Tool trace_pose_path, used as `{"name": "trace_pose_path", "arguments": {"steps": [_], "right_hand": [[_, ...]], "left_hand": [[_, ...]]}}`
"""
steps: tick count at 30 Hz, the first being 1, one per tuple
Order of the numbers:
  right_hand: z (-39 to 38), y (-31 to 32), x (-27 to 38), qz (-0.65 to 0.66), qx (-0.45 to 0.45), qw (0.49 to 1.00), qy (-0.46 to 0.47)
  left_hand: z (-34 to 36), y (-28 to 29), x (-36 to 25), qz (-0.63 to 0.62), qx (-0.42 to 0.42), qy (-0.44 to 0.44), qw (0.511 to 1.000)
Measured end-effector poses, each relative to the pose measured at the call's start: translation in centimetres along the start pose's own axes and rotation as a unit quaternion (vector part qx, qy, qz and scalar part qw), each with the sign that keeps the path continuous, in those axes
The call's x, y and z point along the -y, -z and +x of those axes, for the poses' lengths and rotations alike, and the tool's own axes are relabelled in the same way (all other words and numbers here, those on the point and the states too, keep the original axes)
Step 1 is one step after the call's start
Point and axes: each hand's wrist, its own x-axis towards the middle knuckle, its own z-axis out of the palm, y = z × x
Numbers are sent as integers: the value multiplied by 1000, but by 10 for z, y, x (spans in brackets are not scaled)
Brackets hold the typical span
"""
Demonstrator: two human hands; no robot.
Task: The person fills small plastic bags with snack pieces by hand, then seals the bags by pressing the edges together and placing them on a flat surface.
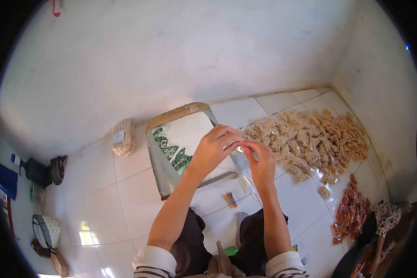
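Look, the left hand [214,144] and the right hand [261,160] meet up in the air, fingertips pinched close on a small shiny bit of plastic [239,149]. It is between the two hands, by the right side of a flat tray [176,112], but the fingers hide its whole shape from me. On the white tile floor [139,204], right of the tray, lies a big heap of pale snack bags [306,143], with some red-brown bags [350,213] near it. One fat pale pack [123,137] sits left of the tray.
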Motion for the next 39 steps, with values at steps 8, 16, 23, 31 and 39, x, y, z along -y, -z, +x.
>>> {"name": "trace_pose_path", "arguments": {"steps": [8,16,23,31,39], "right_hand": [[0,8,-4,52,18,995,-78],[1,9,-7,88,-81,992,-51],[9,38,-64,369,-301,866,-150],[8,-4,-33,-214,-169,962,30],[-7,-47,31,-66,75,982,159]], "left_hand": [[-3,4,11,1,-47,73,996],[-19,16,12,-121,122,199,965],[-63,27,82,-72,262,228,935],[-54,30,69,-288,-109,415,856],[-43,17,44,-408,-273,450,747]]}}
